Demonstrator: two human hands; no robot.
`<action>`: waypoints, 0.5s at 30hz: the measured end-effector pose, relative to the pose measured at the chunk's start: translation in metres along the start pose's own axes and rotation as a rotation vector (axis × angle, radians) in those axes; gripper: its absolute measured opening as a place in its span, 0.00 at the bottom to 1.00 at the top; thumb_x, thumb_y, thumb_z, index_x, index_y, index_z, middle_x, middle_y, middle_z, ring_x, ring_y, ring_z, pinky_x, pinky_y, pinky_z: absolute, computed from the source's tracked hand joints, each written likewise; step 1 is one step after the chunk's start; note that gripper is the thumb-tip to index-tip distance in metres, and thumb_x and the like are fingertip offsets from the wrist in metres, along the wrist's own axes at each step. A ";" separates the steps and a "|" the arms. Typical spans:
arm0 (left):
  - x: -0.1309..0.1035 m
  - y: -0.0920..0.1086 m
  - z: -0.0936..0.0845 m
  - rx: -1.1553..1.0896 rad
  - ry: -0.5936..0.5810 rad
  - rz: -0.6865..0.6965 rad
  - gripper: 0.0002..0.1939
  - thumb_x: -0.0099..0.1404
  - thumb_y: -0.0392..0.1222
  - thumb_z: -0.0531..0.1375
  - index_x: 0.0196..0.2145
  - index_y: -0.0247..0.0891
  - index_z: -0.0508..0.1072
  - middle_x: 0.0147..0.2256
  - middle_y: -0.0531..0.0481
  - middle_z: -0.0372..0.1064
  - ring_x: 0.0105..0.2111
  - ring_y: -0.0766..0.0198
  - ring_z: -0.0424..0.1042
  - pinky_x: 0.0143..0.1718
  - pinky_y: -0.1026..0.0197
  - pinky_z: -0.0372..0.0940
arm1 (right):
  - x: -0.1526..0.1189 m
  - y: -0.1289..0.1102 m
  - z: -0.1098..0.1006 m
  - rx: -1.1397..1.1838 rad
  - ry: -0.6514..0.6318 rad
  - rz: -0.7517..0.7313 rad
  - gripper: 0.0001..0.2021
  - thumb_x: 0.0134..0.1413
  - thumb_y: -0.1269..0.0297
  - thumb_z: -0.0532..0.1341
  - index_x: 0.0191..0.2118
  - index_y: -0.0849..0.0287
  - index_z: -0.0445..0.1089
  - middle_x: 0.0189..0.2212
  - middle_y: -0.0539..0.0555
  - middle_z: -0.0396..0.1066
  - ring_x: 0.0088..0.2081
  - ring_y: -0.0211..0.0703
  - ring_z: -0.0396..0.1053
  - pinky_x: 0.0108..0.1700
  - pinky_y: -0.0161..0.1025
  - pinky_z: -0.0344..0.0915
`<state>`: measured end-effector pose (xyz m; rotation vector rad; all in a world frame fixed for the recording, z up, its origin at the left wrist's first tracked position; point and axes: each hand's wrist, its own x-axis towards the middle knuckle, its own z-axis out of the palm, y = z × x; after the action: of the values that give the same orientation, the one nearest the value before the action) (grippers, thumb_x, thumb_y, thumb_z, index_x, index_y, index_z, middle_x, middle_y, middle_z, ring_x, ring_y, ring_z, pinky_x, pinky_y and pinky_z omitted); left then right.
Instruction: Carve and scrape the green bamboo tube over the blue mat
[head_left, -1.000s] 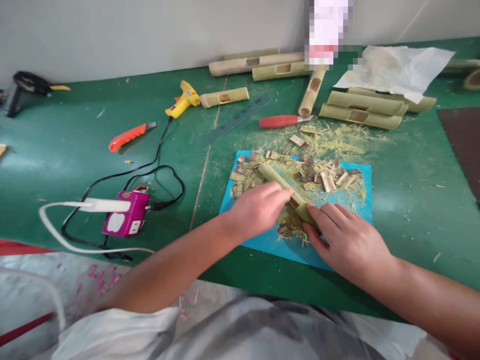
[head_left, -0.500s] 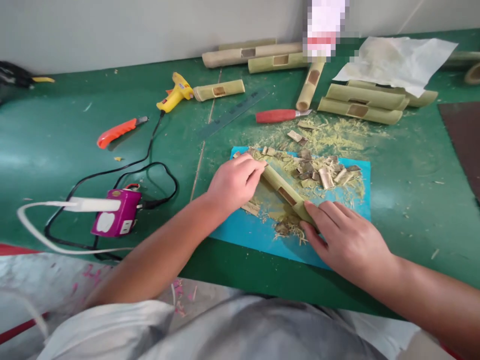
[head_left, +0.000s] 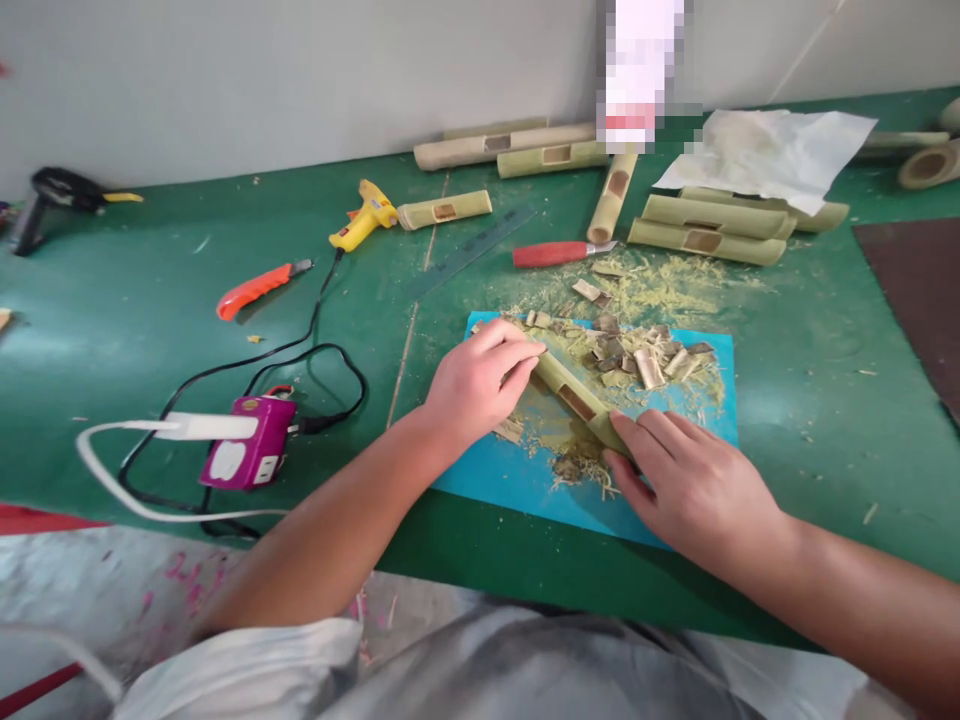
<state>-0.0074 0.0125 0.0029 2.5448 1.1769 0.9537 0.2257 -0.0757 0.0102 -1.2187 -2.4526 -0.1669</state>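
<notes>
A green bamboo tube (head_left: 559, 378) with a rectangular opening in its side lies slantwise over a blue sheet (head_left: 487, 475). My left hand (head_left: 480, 385) is closed around its upper left end, which the fingers mostly hide. At the lower right end, my right hand (head_left: 686, 475) grips the tube between thumb and fingers. Bamboo chips (head_left: 649, 367) and fine shavings cover much of the sheet around the tube.
Behind the sheet lie a red-handled knife (head_left: 551, 254), a ruler (head_left: 472, 252) and several cut bamboo tubes (head_left: 705, 240), with white paper (head_left: 772, 155). Leftward are a yellow glue gun (head_left: 364, 217), an orange cutter (head_left: 255, 290) and a purple power adapter (head_left: 244, 445) with cables.
The camera view has shifted slightly, so the table's objects appear lower. Both hands keep their hold on the bamboo tube, with little visible change in its pose.
</notes>
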 end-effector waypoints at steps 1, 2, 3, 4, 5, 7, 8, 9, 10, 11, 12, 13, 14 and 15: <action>-0.001 0.001 0.000 -0.003 0.009 -0.013 0.08 0.69 0.34 0.57 0.42 0.36 0.76 0.38 0.46 0.73 0.36 0.65 0.73 0.40 0.61 0.71 | 0.000 0.000 0.000 -0.002 0.002 -0.002 0.11 0.60 0.68 0.56 0.42 0.71 0.71 0.26 0.53 0.68 0.28 0.43 0.65 0.30 0.41 0.62; -0.002 0.001 0.000 -0.014 0.022 -0.039 0.09 0.69 0.34 0.57 0.44 0.36 0.75 0.36 0.47 0.73 0.34 0.66 0.72 0.38 0.62 0.71 | 0.000 0.000 0.000 -0.005 0.004 -0.003 0.11 0.60 0.68 0.56 0.42 0.71 0.72 0.26 0.53 0.68 0.28 0.43 0.65 0.30 0.41 0.62; -0.003 0.001 0.001 -0.037 0.036 -0.076 0.09 0.68 0.34 0.58 0.45 0.36 0.75 0.34 0.48 0.73 0.31 0.68 0.72 0.36 0.64 0.70 | 0.000 0.000 0.000 -0.009 0.004 0.000 0.11 0.60 0.68 0.56 0.42 0.71 0.72 0.26 0.53 0.68 0.28 0.43 0.65 0.29 0.41 0.62; -0.003 0.000 0.002 -0.069 0.050 -0.120 0.10 0.68 0.34 0.58 0.46 0.36 0.75 0.32 0.49 0.73 0.28 0.69 0.71 0.33 0.65 0.70 | -0.001 0.000 0.001 -0.012 0.006 0.003 0.11 0.60 0.68 0.57 0.42 0.71 0.72 0.26 0.53 0.67 0.28 0.43 0.65 0.29 0.41 0.62; -0.004 -0.001 0.004 -0.106 0.061 -0.165 0.11 0.67 0.34 0.59 0.47 0.35 0.74 0.31 0.50 0.73 0.26 0.71 0.70 0.31 0.66 0.70 | -0.001 0.000 0.001 -0.015 0.009 0.006 0.12 0.60 0.68 0.57 0.42 0.71 0.72 0.26 0.53 0.67 0.28 0.43 0.65 0.29 0.41 0.62; -0.004 -0.003 0.006 -0.176 0.077 -0.237 0.12 0.65 0.34 0.60 0.47 0.35 0.74 0.31 0.50 0.74 0.24 0.72 0.69 0.29 0.68 0.69 | -0.002 0.000 0.002 -0.019 0.011 0.007 0.12 0.60 0.67 0.57 0.42 0.71 0.72 0.26 0.53 0.68 0.28 0.43 0.65 0.30 0.41 0.62; -0.004 -0.004 0.007 -0.204 0.078 -0.263 0.11 0.65 0.34 0.61 0.46 0.35 0.74 0.30 0.51 0.74 0.24 0.72 0.69 0.28 0.68 0.69 | -0.003 0.000 0.003 -0.020 0.010 0.005 0.12 0.61 0.67 0.56 0.43 0.71 0.72 0.26 0.53 0.68 0.28 0.43 0.66 0.30 0.41 0.63; -0.004 -0.004 0.007 -0.226 0.078 -0.283 0.11 0.64 0.34 0.61 0.45 0.35 0.75 0.29 0.51 0.74 0.23 0.72 0.69 0.27 0.69 0.69 | -0.003 0.000 0.003 -0.019 0.007 0.001 0.12 0.61 0.67 0.56 0.43 0.71 0.72 0.26 0.54 0.68 0.29 0.43 0.66 0.30 0.41 0.63; -0.004 -0.005 0.007 -0.244 0.077 -0.297 0.11 0.64 0.34 0.61 0.45 0.35 0.75 0.28 0.52 0.74 0.22 0.73 0.68 0.25 0.69 0.68 | -0.003 0.001 0.003 -0.018 0.005 -0.002 0.12 0.61 0.67 0.55 0.44 0.70 0.71 0.27 0.54 0.69 0.29 0.43 0.66 0.30 0.40 0.63; -0.004 -0.005 0.007 -0.257 0.075 -0.307 0.10 0.64 0.34 0.62 0.44 0.35 0.75 0.27 0.53 0.73 0.21 0.73 0.68 0.25 0.69 0.68 | -0.003 0.001 0.003 -0.017 0.002 -0.003 0.12 0.62 0.67 0.55 0.44 0.70 0.71 0.27 0.54 0.69 0.29 0.43 0.66 0.30 0.40 0.63; -0.004 -0.006 0.007 -0.263 0.074 -0.312 0.10 0.63 0.34 0.62 0.44 0.36 0.76 0.27 0.53 0.73 0.21 0.73 0.67 0.24 0.70 0.67 | -0.002 0.001 0.003 -0.017 0.002 -0.002 0.12 0.62 0.67 0.55 0.44 0.69 0.71 0.27 0.54 0.69 0.29 0.42 0.66 0.30 0.40 0.64; -0.003 -0.006 0.007 -0.260 0.074 -0.312 0.10 0.63 0.34 0.62 0.43 0.35 0.76 0.27 0.53 0.73 0.21 0.73 0.67 0.24 0.70 0.67 | -0.002 0.001 0.003 -0.017 0.004 -0.002 0.12 0.62 0.67 0.55 0.44 0.69 0.71 0.27 0.54 0.69 0.29 0.42 0.66 0.30 0.40 0.64; -0.003 -0.007 0.007 -0.248 0.072 -0.305 0.09 0.63 0.34 0.62 0.42 0.35 0.76 0.28 0.52 0.74 0.21 0.73 0.68 0.25 0.69 0.68 | -0.001 0.001 0.002 -0.018 0.007 0.000 0.12 0.62 0.67 0.55 0.43 0.69 0.71 0.27 0.54 0.69 0.29 0.42 0.66 0.30 0.40 0.64; -0.003 -0.008 0.007 -0.229 0.067 -0.290 0.08 0.63 0.34 0.62 0.42 0.35 0.77 0.29 0.51 0.74 0.22 0.72 0.68 0.26 0.69 0.68 | -0.001 0.001 0.002 -0.018 0.010 0.003 0.12 0.62 0.67 0.55 0.43 0.69 0.72 0.27 0.54 0.69 0.29 0.42 0.66 0.30 0.40 0.64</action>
<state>-0.0095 0.0160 -0.0071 2.1106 1.3246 1.0396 0.2261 -0.0754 0.0079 -1.2263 -2.4454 -0.1943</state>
